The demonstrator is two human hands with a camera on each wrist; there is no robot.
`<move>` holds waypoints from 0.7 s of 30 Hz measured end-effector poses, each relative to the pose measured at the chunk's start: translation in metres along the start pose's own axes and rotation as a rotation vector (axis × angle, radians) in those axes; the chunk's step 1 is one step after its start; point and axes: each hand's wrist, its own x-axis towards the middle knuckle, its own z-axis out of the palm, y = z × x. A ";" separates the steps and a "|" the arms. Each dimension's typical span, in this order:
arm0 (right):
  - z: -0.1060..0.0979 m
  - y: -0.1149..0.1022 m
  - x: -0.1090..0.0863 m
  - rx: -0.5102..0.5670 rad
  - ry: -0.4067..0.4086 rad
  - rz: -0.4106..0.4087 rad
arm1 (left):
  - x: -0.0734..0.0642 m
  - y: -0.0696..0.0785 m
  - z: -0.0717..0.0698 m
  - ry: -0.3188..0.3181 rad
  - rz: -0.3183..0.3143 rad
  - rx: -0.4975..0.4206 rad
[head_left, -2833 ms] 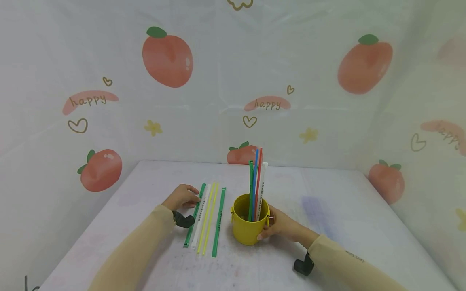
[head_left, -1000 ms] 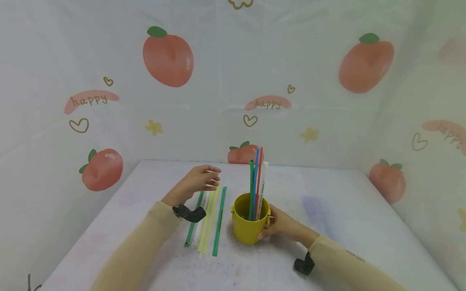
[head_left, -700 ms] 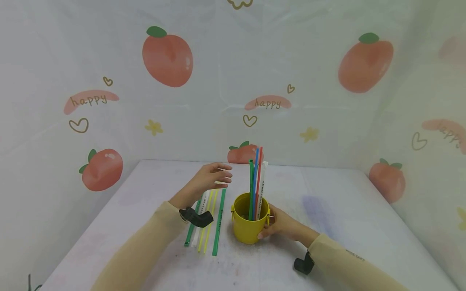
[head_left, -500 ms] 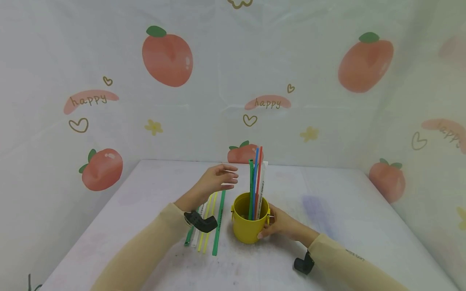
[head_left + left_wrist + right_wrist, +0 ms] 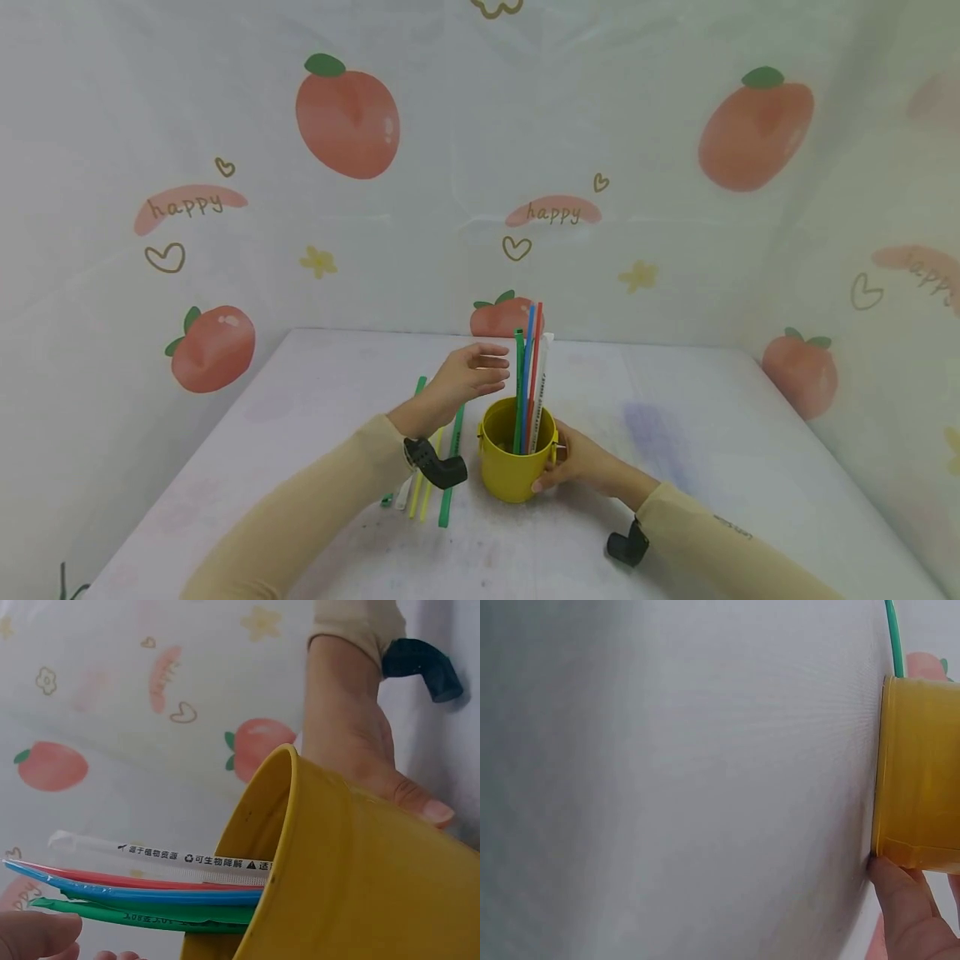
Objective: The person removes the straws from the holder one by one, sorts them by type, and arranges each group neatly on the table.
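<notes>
A yellow bucket (image 5: 510,479) stands upright on the table, left of my right hand (image 5: 581,462). That hand grips its side, thumb on the front wall; in the right wrist view the fingers (image 5: 904,900) are at its base. Rising out of the bucket are a green straw (image 5: 518,375), a blue straw (image 5: 180,895), a red straw (image 5: 112,879) and a white wrapped straw (image 5: 180,856) with black print. My left hand (image 5: 468,375) hovers left of these upper ends, fingers loosely extended. Its thumb (image 5: 41,934) is close to the green straw; contact cannot be made out.
On the table left of the bucket lies a row of straws, partly hidden under my left forearm: a green straw (image 5: 445,504), yellow straws (image 5: 414,500), a white straw (image 5: 402,496) and another green straw (image 5: 421,383). A printed curtain (image 5: 450,167) hangs behind the table.
My left hand has lifted from the row of straws on the table and moved right to beside the straws in the bucket. The right hand and bucket have stayed in place.
</notes>
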 end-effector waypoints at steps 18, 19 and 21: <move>0.000 0.001 0.001 0.024 -0.014 0.000 | 0.015 -0.002 0.006 -0.072 -0.102 0.023; 0.000 0.001 0.001 0.025 -0.014 0.001 | 0.016 -0.003 0.006 -0.078 -0.103 0.019; -0.001 0.001 0.001 0.026 -0.014 0.005 | 0.016 -0.003 0.006 -0.093 -0.101 0.012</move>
